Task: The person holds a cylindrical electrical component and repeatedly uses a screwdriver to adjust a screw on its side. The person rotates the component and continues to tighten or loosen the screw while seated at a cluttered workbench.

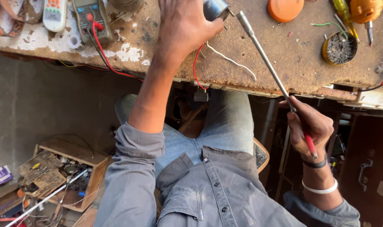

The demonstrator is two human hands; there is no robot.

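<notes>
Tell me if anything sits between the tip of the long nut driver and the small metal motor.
Nothing visible does. The right hand holds the nut driver, whose socket end already meets the motor gripped by the left hand. The wires lie below that joint.

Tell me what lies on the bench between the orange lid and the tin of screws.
In the head view, the stretch of bench between the orange lid and the tin holds only a short green wire and a tiny red scrap.
</notes>
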